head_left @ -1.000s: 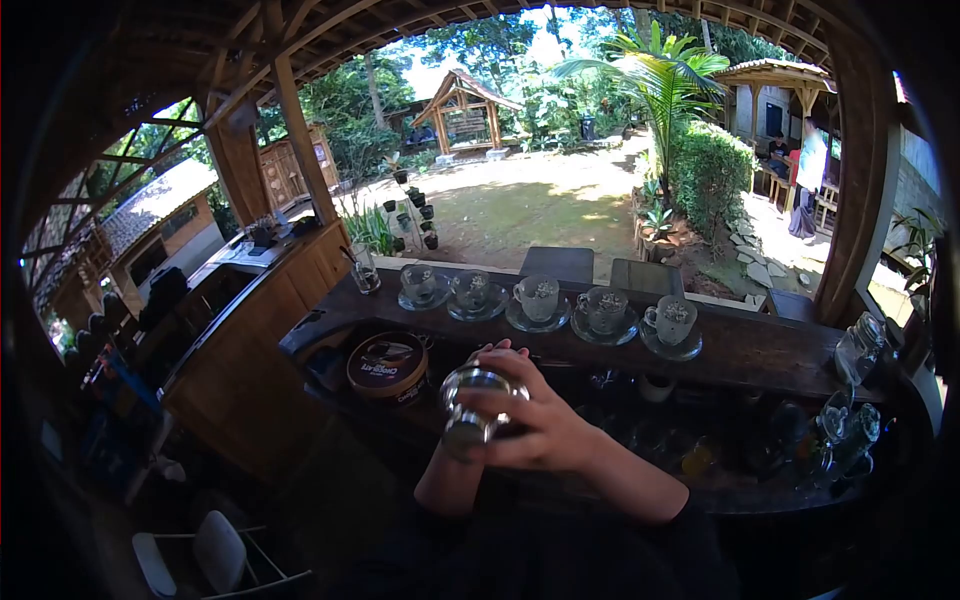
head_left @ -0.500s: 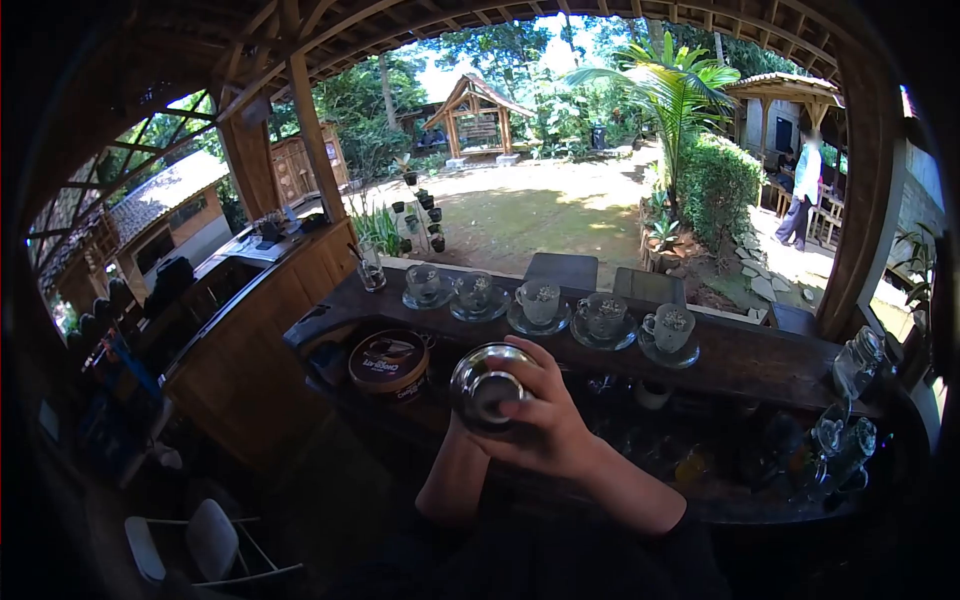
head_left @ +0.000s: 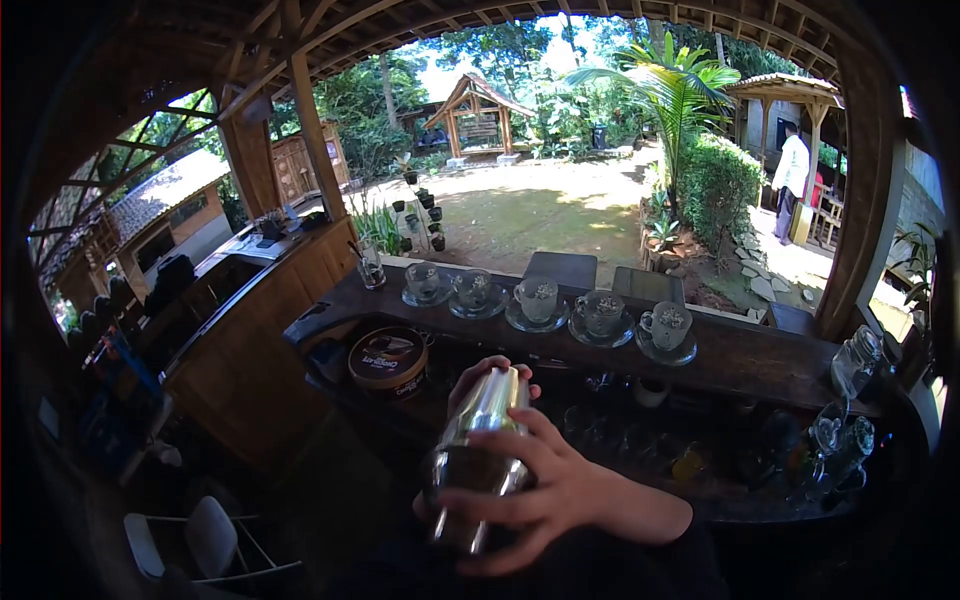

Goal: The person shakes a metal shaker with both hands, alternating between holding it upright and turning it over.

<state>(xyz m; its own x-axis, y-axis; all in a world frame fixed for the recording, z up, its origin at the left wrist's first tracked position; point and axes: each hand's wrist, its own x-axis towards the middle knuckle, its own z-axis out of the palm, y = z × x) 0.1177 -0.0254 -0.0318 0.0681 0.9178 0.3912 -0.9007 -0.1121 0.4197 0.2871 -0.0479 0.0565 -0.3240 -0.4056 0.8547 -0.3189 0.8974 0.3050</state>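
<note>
We hold a shiny metal shaker (head_left: 475, 455) in front of us, low and near our body, and it tips away from us with its narrow top pointing up at the counter. Our right hand (head_left: 560, 495) wraps around its wide bottom part, with the fingers spread over the metal and shut tight on it. Our left hand (head_left: 470, 375) is mostly hidden behind the shaker; only some fingertips peek out by the top, so we think it holds the shaker too, but we cannot be sure. The shaker is closed, so we cannot see what is inside.

On the dark wooden counter (head_left: 760, 350) five glass cups (head_left: 537, 297) stand in a row, each on its own little saucer. Every cup has something light and lumpy in it, maybe ice. A round brown tin (head_left: 387, 362) with its lid on sits on the lower shelf, just left of the shaker. Some glass jars (head_left: 850, 365) stand at the right end of the counter.
</note>
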